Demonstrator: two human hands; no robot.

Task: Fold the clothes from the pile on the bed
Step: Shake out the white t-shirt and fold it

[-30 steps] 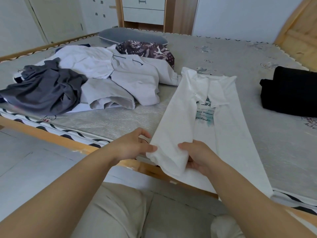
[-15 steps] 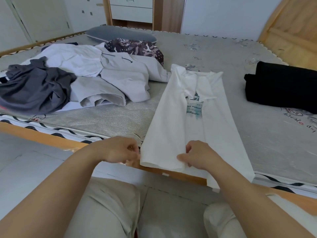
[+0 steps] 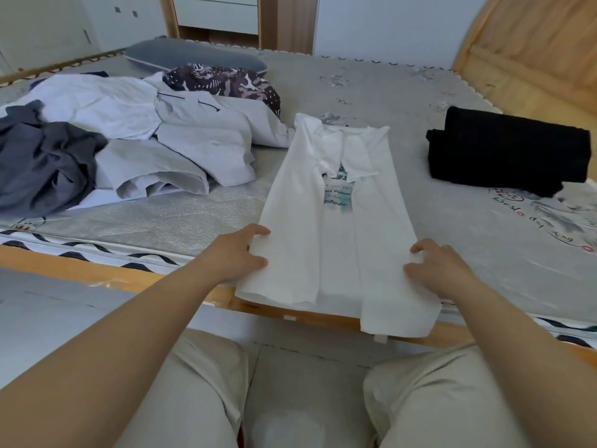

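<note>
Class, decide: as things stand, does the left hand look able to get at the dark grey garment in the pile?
Probably yes. The left hand grips the white shirt, so it must let go first; nothing lies between it and the dark grey garment, which sits uncovered at the pile's near edge.

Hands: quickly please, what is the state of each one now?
Left hand: grips the left edge of the white T-shirt.
Right hand: fingers curled on the T-shirt's right edge, gripping it.
</note>
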